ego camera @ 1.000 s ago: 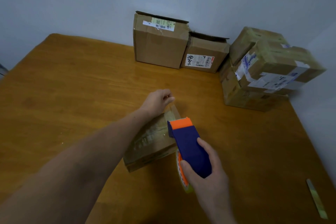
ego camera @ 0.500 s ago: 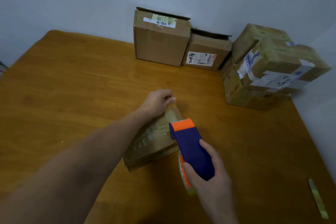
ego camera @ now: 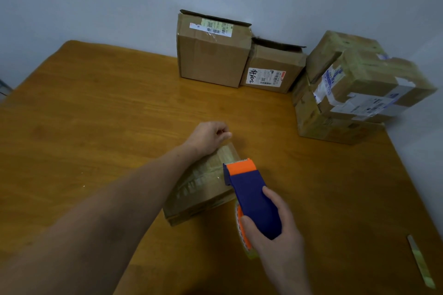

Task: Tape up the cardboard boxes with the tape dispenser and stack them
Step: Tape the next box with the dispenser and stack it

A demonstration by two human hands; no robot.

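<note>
Tape dispenser [ego camera: 251,194]: blue body with an orange head, gripped from behind by the right hand [ego camera: 275,230]. The thumb lies on the side by the tape roll [ego camera: 241,227] and the fingers wrap over the top of the blue housing. The orange head sits at the right side of a low cardboard box [ego camera: 201,191], just above its top face.

Left hand [ego camera: 207,137]: fingers curled, thumb pressed against the forefinger, pinching the end of a clear tape strip [ego camera: 231,152] at the far edge of the box. The strip runs from this pinch back to the orange head.

The box lies flat on the wooden table [ego camera: 96,115], near its middle; its top is glossy with tape.

Against the wall stand a tall open box [ego camera: 213,57] and a shorter open box [ego camera: 273,74], touching. To their right is a stack of taped boxes [ego camera: 354,93]. A loose pale strip [ego camera: 419,263] lies by the table's right edge.
</note>
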